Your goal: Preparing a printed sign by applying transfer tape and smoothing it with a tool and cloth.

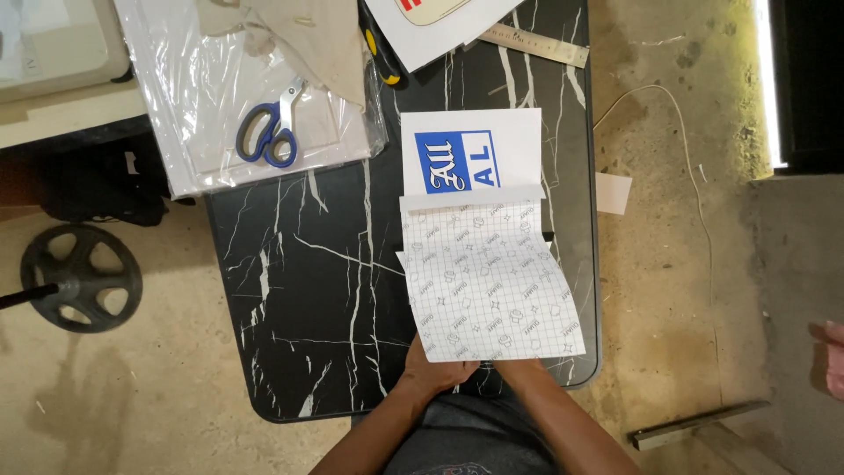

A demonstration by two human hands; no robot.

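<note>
Grid backing [492, 281] peeled roughly two-thirds off the blue-and-white sticker sheet [470, 154] on the table [299, 290]; left hand [435, 374] grasps its near edge, right hand's [519, 368] grip hidden, cannot tell.

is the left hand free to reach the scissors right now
Probably not at once: the left hand grips the gridded backing sheet. The scissors lie uncovered across bare table.

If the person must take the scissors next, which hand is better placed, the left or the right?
Probably the left. The scissors lie at the far left on the plastic-wrapped board, on the left hand's side. The right hand, mostly hidden under the gridded sheet, would need to cross it.
</note>
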